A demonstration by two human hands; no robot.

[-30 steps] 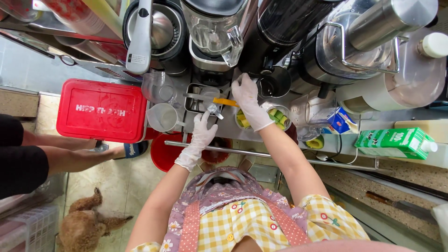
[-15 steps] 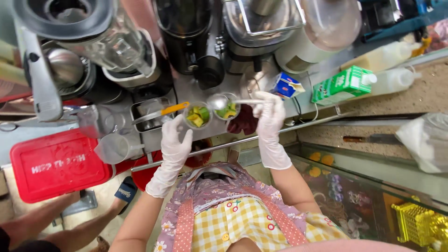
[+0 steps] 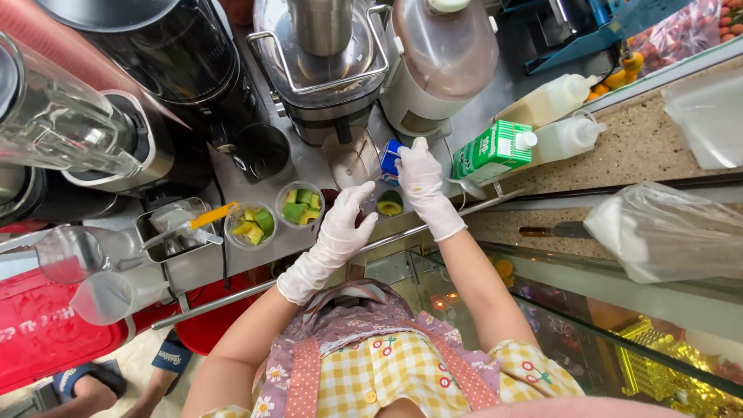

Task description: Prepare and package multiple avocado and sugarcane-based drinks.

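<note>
Both my hands wear white gloves. My left hand (image 3: 340,228) curls around the side of a small clear cup (image 3: 389,203) holding a green avocado piece, at the counter's front edge. My right hand (image 3: 422,182) reaches over that cup, and its fingertips pinch the top of a blue tin (image 3: 389,155) just below the steel juicer (image 3: 321,70). Two more clear cups of cut avocado (image 3: 251,224) (image 3: 300,206) stand to the left of my left hand, untouched. Whether my right hand also holds a spoon is hidden.
Blender jugs (image 3: 70,124) and a dark jar line the back left. A green milk carton (image 3: 495,147) and white squeeze bottles (image 3: 569,135) stand right of the tin. A knife (image 3: 553,230) and plastic bag (image 3: 665,228) lie on the right ledge. Red cooler (image 3: 46,340) and another person's feet lower left.
Both hands have moved right, away from the two avocado cups, to the third cup and the blue tin. The spoon seen in my right hand before no longer shows.
</note>
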